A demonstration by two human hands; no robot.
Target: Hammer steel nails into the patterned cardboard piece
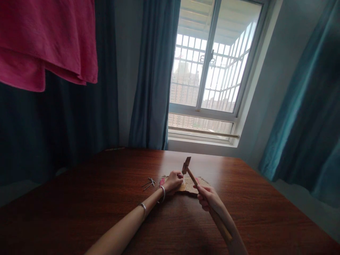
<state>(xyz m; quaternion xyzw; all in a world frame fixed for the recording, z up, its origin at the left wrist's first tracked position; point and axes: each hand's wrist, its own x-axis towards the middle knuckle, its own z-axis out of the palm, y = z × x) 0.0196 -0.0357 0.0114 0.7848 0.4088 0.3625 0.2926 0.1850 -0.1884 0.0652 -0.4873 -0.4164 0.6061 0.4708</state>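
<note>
My right hand (208, 198) is wrapped round the wooden handle of a hammer (192, 177), whose handle end reaches back along the forearm. The hammer's head is raised just right of my left hand (174, 180). That hand rests over the left part of a flat, tan and pink patterned piece (189, 184) with many small dark marks. Its fingers are pinched together at the piece, and what they hold is too small to make out. Several loose nails (149, 183) lie crossed on the table left of the piece.
The dark reddish wooden table (92, 198) spreads wide on both sides. Beyond its far edge are a barred window (209, 63) and a blue curtain (156, 78). A pink cloth (50, 42) hangs at upper left, and another curtain (305, 106) is at right.
</note>
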